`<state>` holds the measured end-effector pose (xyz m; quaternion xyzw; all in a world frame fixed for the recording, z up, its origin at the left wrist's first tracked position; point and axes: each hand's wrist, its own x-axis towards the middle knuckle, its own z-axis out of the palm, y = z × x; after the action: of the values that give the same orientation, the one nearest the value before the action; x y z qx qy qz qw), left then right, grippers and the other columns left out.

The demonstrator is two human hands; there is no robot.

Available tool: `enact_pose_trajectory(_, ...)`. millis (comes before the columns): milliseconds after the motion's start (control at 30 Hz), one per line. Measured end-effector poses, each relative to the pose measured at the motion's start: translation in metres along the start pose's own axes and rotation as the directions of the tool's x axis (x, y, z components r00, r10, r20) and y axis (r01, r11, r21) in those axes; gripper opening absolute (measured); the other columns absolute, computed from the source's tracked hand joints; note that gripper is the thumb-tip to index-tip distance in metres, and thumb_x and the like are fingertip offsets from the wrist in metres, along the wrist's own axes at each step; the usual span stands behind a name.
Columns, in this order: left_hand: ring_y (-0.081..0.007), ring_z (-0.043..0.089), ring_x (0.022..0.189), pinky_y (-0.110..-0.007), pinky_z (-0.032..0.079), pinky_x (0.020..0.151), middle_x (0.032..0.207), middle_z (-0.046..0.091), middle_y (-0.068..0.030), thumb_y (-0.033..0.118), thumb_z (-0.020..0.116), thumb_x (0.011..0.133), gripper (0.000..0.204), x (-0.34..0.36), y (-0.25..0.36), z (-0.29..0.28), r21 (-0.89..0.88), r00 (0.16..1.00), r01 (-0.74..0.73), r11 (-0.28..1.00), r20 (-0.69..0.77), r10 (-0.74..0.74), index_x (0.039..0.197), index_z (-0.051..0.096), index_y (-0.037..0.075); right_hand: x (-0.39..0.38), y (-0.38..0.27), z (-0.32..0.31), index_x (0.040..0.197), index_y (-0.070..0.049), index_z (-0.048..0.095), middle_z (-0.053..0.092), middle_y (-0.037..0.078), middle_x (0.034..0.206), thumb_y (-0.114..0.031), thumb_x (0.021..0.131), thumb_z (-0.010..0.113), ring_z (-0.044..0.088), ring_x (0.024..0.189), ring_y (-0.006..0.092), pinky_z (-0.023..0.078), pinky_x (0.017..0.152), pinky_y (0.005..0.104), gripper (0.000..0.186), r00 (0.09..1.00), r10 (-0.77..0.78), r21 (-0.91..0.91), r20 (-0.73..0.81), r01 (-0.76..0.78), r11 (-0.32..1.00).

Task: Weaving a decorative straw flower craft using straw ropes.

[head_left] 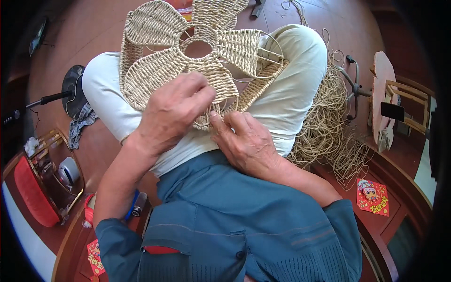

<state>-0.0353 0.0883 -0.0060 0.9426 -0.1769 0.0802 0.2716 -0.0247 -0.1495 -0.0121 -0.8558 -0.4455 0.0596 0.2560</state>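
Note:
A woven straw-coloured flower-shaped piece (155,80) lies across my lap, its petals joined around a round hole, with a woven side wall below them. My left hand (176,110) is closed above the nearest petal; what its fingers hold, if anything, is hidden. At that petal's lower edge, my right hand (246,141) pinches the unfinished rim, where loose cord strands and frame wire show. The petal on the right (239,51) is woven only partway, and bare wire loops past its end.
A large tangled heap of cord (326,122) lies on the floor by my right knee. Beyond it stand a metal-legged stand (357,89) and a wooden frame chair (408,103). At left are a black round base (73,91) with a rod and a red-cushioned item (35,190).

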Motion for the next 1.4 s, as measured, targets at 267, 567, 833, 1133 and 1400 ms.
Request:
enact_pose_trajectory(267,-0.0207,0.07,0.082,-0.034,0.058,0.073,0.102,0.074,-0.0073,0.001,0.076,0.097,0.041,-0.02,0.04,-0.001,-0.213,0.864,0.44,0.872,-0.165,-0.476,0.137,0.072,0.009,0.007,0.0,-0.005,0.122,-0.004,0.066,0.054,0.013,0.095,-0.012,0.101,0.068,0.064,0.089,0.0312,0.054,0.073,0.0443,0.023,0.983,0.098,0.2,0.155,-0.129,0.971)
enact_pose_trajectory(567,-0.0253,0.077,0.087,-0.035,0.06,0.08,0.104,0.08,-0.015,-0.002,0.068,0.101,0.073,-0.04,0.056,0.031,-0.378,0.764,0.604,0.702,0.023,-0.645,0.168,0.045,0.013,0.012,0.006,-0.009,0.121,-0.004,0.068,0.067,0.018,0.086,-0.012,0.1,0.07,0.072,0.078,0.0394,0.057,0.068,0.0503,0.023,0.97,0.143,0.322,0.198,-0.203,0.925)
enact_pose_trajectory(833,-0.0271,0.078,0.091,-0.038,0.06,0.083,0.101,0.078,-0.017,-0.001,0.064,0.098,0.079,-0.029,0.056,0.028,-0.457,0.633,0.732,0.506,0.18,-0.753,0.172,0.04,0.016,0.022,0.013,-0.023,0.135,-0.003,0.068,0.074,0.03,0.089,-0.012,0.095,0.069,0.075,0.087,0.048,0.059,0.079,0.0563,0.041,0.847,0.221,0.404,0.483,-0.439,0.803)
enact_pose_trajectory(1133,-0.0193,0.074,0.085,-0.033,0.058,0.079,0.106,0.078,-0.0138,-0.003,0.064,0.099,0.073,-0.037,0.063,0.032,-0.469,0.688,0.649,0.599,0.025,-0.725,0.168,0.044,0.013,0.019,0.013,-0.019,0.14,-0.003,0.067,0.075,0.03,0.089,-0.01,0.095,0.068,0.074,0.086,0.0512,0.059,0.081,0.0592,0.046,0.854,0.214,0.449,0.475,-0.444,0.776)
enact_pose_trajectory(1400,-0.0027,0.047,0.062,-0.018,0.039,0.05,0.105,0.067,-0.004,0.002,0.064,0.102,0.058,-0.047,0.073,0.012,-0.899,0.512,0.354,-0.26,0.418,-0.75,0.157,0.045,0.002,0.011,0.007,-0.014,0.149,-0.006,0.059,0.074,0.028,0.086,-0.01,0.097,0.069,0.073,0.083,0.0512,0.058,0.076,0.06,0.052,0.875,0.228,0.454,0.427,-0.426,0.783)
